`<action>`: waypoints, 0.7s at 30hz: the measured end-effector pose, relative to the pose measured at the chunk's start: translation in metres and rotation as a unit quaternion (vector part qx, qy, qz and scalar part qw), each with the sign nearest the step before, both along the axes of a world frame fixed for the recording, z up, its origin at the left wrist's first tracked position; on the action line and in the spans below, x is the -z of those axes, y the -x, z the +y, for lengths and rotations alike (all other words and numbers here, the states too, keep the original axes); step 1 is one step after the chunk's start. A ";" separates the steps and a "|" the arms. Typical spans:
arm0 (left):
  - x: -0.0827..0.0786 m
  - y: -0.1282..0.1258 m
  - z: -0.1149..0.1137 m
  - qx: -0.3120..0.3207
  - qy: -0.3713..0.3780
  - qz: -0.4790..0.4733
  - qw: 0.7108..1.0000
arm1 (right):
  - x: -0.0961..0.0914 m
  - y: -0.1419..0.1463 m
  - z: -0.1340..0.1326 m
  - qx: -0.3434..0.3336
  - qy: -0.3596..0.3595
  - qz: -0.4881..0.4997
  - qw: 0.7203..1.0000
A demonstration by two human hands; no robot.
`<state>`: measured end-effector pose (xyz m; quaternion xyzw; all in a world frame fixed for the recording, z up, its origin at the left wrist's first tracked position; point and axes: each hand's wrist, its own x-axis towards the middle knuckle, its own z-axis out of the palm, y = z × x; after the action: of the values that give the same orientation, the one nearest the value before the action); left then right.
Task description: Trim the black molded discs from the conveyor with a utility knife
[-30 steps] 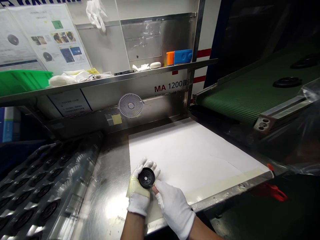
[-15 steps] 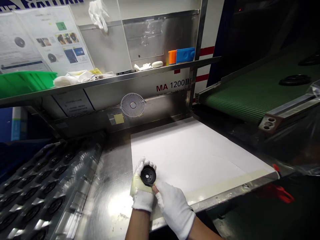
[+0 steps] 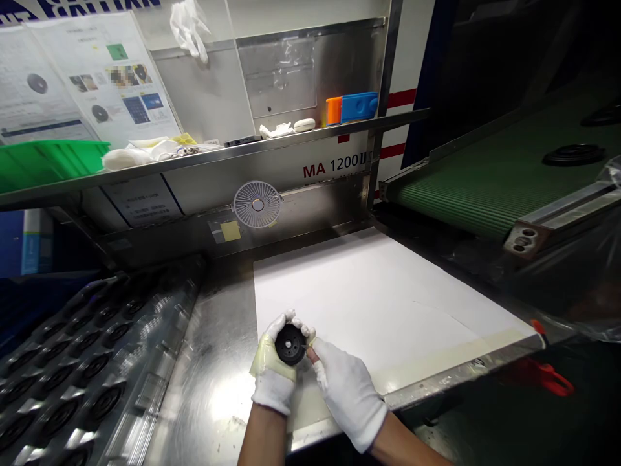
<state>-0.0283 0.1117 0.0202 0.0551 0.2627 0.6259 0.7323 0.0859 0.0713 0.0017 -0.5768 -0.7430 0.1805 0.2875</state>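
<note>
A small round black part (image 3: 290,343) with a hole in its middle rests in my left hand (image 3: 272,369), whose white-gloved fingers curl around its rim. My right hand (image 3: 350,391), also in a white glove, is closed beside it, with the thumb and forefinger pinching the part's right edge. Both hands hover over the near left corner of a white sheet (image 3: 378,298) on the steel bench (image 3: 213,375).
A clear tray (image 3: 72,382) with several black round parts lies at the left. A green conveyor belt (image 3: 490,181) carrying more black parts runs at the right. The shelf (image 3: 218,155) above holds a green bin (image 3: 43,162), cloths and blue and orange blocks. A small white fan (image 3: 257,204) faces me.
My right hand has moved up to the part's right edge and pinched it. My left hand has turned the part slightly. The view has shifted a little.
</note>
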 end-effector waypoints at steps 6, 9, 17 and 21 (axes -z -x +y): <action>0.003 -0.002 0.000 -0.055 0.016 -0.002 0.998 | -0.001 0.012 -0.010 -0.006 -0.006 -0.033 0.999; 0.002 -0.001 -0.002 -0.080 0.011 -0.003 0.997 | -0.003 0.014 -0.011 -0.014 -0.013 -0.037 0.999; -0.002 0.005 -0.009 -0.025 -0.017 0.026 0.999 | 0.003 0.001 -0.003 0.013 -0.008 -0.025 1.000; 0.002 0.001 -0.003 -0.046 0.009 -0.001 0.999 | 0.003 0.007 -0.009 -0.001 -0.014 -0.023 1.000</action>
<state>-0.0289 0.1091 0.0181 0.0357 0.2697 0.6568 0.7033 0.0794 0.0621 -0.0015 -0.5762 -0.7524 0.1571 0.2778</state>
